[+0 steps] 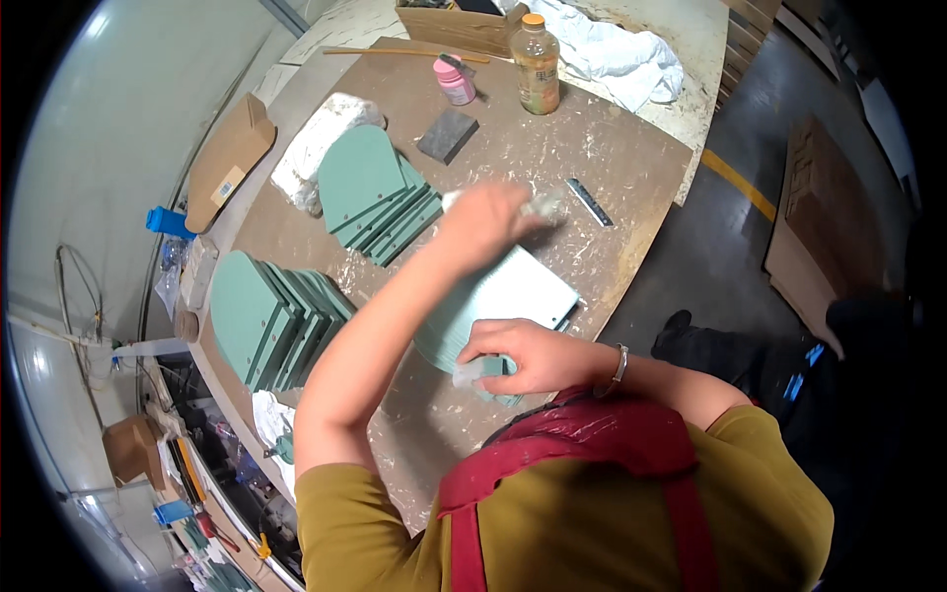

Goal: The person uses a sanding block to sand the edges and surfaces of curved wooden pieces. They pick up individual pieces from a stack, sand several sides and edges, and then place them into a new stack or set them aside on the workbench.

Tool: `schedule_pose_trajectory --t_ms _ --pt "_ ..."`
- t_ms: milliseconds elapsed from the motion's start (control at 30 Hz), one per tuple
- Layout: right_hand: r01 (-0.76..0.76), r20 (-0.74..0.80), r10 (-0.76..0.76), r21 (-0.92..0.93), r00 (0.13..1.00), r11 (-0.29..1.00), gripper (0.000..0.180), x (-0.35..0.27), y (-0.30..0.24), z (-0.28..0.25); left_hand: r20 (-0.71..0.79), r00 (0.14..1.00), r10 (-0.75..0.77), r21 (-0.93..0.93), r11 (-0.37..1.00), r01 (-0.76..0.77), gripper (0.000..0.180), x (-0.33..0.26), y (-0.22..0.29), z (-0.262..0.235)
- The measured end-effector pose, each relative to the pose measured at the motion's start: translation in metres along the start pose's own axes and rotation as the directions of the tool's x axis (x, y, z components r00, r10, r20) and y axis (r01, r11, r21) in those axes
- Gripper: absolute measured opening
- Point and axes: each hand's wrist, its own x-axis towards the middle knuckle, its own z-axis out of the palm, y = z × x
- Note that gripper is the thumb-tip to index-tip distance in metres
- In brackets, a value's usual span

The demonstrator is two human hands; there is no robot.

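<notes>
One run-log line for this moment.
left hand: blurred, grip unclear, beside pale wad | right hand: pinching pale piece at pale-green panel | left of panel: near green stack, far green stack

Brown tabletop (631, 168): green panel stacks (360, 173), bottle (538, 71).

A workshop or small factory space, seen from above: a broad brown workbench (636, 163), scuffed and flecked with white, bears a stack of matching green panels (357, 168) toward the far left and a second stack (242, 301) nearer. Small gear (229, 434) crowds a space below its left edge, and a cardboard box (459, 33) sits at the far end. On the right, a dark floor (661, 271) marked with a yellow line (738, 185) and a worker's red apron (592, 434) in front add to the industrial look.
</notes>
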Motion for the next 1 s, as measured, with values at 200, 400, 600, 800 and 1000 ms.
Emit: schedule_pose_trajectory --t_ms 200,400,600,800,1000 --pt "-0.021 0.009 0.021 -0.026 1.0 0.999 0.031 0.004 -0.005 0.0 0.202 0.932 -0.301 0.107 0.953 0.284 0.03 0.017 -0.013 -0.008" --pt "-0.005 -0.004 0.005 -0.015 1.0 1.0 0.031 -0.001 0.001 0.005 0.176 0.973 0.15 -0.089 0.987 -0.136 0.032 -0.004 0.039 0.013" --pt "0.005 -0.011 -0.006 -0.071 1.0 0.997 0.035 -0.003 0.011 0.008 0.081 0.951 0.297 -0.294 0.919 -0.262 0.036 0.012 0.052 0.013" --pt "-0.033 0.036 0.037 -0.108 0.999 0.994 0.034 0.005 0.002 0.01 0.131 0.985 -0.11 0.114 0.989 0.095 0.034 0.022 -0.008 0.008" --pt "0.091 -0.097 -0.071 0.226 0.993 0.97 0.034 -0.013 -0.013 -0.043 -0.21 0.718 -0.664 -0.498 0.704 0.505 0.026 -0.047 0.012 -0.055"
